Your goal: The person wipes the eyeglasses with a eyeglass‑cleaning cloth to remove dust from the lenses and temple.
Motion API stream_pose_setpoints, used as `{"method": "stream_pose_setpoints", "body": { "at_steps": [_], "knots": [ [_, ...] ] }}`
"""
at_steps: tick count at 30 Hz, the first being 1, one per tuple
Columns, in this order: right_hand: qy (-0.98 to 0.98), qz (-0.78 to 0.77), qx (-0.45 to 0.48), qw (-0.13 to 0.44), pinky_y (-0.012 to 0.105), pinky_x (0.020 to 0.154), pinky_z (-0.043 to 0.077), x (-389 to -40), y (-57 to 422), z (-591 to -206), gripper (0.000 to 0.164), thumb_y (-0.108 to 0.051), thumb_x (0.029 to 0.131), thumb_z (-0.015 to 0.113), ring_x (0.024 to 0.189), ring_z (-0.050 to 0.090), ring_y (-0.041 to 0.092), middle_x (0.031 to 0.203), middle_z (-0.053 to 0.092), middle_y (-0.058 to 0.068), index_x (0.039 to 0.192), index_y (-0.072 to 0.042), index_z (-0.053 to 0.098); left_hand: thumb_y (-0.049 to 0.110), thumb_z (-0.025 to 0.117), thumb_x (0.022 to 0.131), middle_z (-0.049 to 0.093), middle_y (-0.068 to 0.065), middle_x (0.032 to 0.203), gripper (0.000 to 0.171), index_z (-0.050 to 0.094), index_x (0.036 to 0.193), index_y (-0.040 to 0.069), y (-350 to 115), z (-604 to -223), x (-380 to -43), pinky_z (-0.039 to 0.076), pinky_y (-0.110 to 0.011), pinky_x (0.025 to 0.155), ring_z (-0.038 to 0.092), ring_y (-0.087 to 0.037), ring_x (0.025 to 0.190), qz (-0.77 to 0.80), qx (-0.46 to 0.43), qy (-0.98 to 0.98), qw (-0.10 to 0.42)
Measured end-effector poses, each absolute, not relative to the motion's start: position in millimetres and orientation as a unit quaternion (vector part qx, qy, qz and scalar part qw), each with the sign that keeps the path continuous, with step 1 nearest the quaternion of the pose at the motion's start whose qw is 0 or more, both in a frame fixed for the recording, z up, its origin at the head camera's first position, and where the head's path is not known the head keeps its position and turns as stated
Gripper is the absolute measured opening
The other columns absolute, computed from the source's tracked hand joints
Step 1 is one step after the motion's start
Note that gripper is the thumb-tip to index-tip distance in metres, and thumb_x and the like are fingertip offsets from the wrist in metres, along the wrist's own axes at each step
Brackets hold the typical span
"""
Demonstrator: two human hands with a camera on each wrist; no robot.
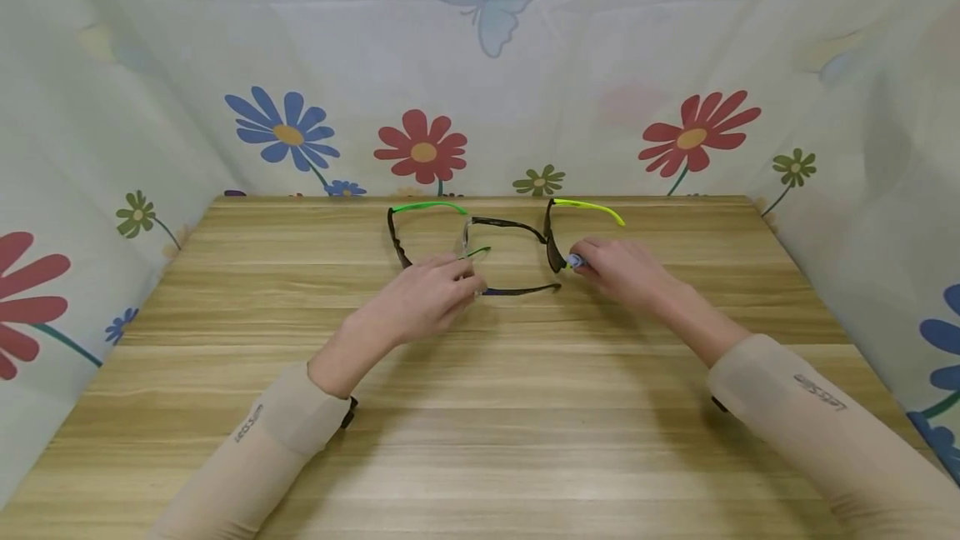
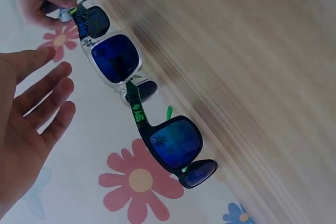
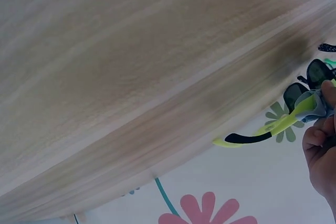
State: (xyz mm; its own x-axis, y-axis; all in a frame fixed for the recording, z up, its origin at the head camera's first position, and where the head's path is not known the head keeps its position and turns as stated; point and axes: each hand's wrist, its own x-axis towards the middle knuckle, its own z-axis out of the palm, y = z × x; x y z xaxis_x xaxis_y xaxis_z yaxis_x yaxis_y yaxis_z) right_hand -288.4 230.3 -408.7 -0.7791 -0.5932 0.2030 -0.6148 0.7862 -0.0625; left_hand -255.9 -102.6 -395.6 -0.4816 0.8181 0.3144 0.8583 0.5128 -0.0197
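Observation:
Three pairs of sunglasses stand in a row on the wooden table. My right hand (image 1: 622, 269) pinches a blue-grey cloth (image 3: 314, 108) around one arm of the yellow-armed sunglasses (image 1: 588, 205) at the right. Their other yellow arm points right, free of the hand. In the middle are clear-framed sunglasses (image 2: 116, 59) with blue lenses and dark arms. Black-framed sunglasses (image 2: 176, 142) with green arms stand at the left. My left hand (image 1: 438, 294) hovers in front of the left and middle pairs, hiding part of them; its fingers (image 2: 58, 87) are loosely spread and hold nothing.
The wooden table (image 1: 480, 440) stretches from the sunglasses toward me. Behind it and along both sides hangs a white curtain (image 1: 337, 40) printed with flowers and a butterfly. The three pairs stand close together, near the back edge.

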Motion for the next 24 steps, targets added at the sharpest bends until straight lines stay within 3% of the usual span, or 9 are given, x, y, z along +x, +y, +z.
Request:
{"method": "stream_pose_setpoints", "body": {
  "at_steps": [9, 18, 24],
  "knots": [
    [-0.942, 0.05, 0.315, 0.102, 0.043, 0.063, 0.055, -291.3, 231.4, -413.8, 0.013, -0.009, 0.097, 0.073, 0.073, 0.065, 0.022, 0.095, 0.069, 0.008, 0.106, -0.001, 0.068, 0.011, 0.073, 0.097, 0.068, -0.005, 0.104, 0.011, 0.074, 0.108, 0.009, -105.2, -398.1, -255.3, 0.054, -0.041, 0.09, 0.065, -0.025, 0.097, -0.078, -0.492, -0.856, 0.141],
    [-0.949, 0.085, 0.281, 0.111, 0.048, 0.076, 0.058, -281.2, 236.6, -406.9, 0.027, -0.009, 0.097, 0.073, 0.089, 0.071, 0.03, 0.105, 0.072, 0.016, 0.118, 0.004, 0.066, 0.012, 0.07, 0.099, 0.068, -0.004, 0.108, 0.013, 0.074, 0.111, 0.011, -106.9, -399.7, -256.8, 0.047, -0.043, 0.105, 0.065, -0.025, 0.106, -0.081, -0.479, -0.867, 0.114],
    [-0.956, 0.104, 0.255, 0.1, 0.046, 0.067, 0.057, -264.0, 242.3, -394.7, 0.033, -0.014, 0.097, 0.074, 0.08, 0.069, 0.026, 0.099, 0.071, 0.014, 0.121, 0.001, 0.058, 0.012, 0.072, 0.098, 0.069, -0.006, 0.109, 0.015, 0.074, 0.112, 0.009, -111.2, -400.7, -258.6, 0.051, -0.041, 0.099, 0.064, -0.024, 0.105, -0.08, -0.468, -0.874, 0.105]
  ]
}}
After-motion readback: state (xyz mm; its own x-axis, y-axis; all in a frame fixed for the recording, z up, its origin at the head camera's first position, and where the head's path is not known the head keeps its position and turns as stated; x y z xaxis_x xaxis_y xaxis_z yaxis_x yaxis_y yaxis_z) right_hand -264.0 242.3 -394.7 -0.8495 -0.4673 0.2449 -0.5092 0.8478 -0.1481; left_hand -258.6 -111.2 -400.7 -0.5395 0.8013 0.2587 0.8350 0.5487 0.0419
